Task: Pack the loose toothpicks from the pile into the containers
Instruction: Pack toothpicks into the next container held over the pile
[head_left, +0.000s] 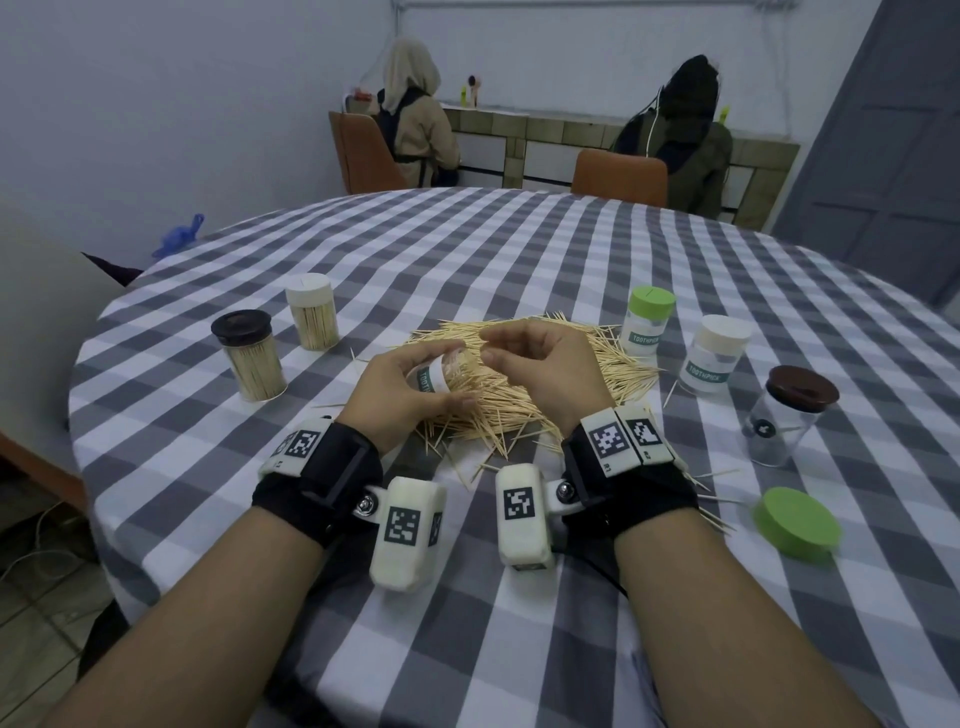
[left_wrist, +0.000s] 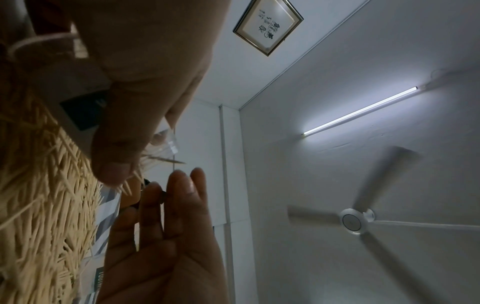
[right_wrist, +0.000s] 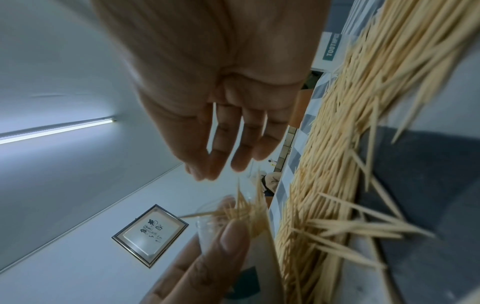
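Observation:
A wide pile of loose toothpicks (head_left: 561, 384) lies at the table's middle. My left hand (head_left: 457, 373) grips a clear container with a white TOOTHPICK label (head_left: 431, 379), tilted with its mouth toward the right, just over the pile's left edge. Toothpicks stick out of that container's mouth (right_wrist: 239, 211), with my left thumb (left_wrist: 116, 156) on its side. My right hand (head_left: 488, 347) hovers close to the mouth; its fingers (right_wrist: 226, 152) are relaxed and nothing shows between them. The pile (right_wrist: 337, 144) runs beside that hand.
Two filled containers, dark-lidded (head_left: 249, 358) and white-lidded (head_left: 311, 312), stand left. Right of the pile stand a green-lidded container (head_left: 647, 322), a white-lidded one (head_left: 714, 356) and a brown-lidded clear jar (head_left: 787, 415). A loose green lid (head_left: 797, 522) lies near right. Two people sit at the back.

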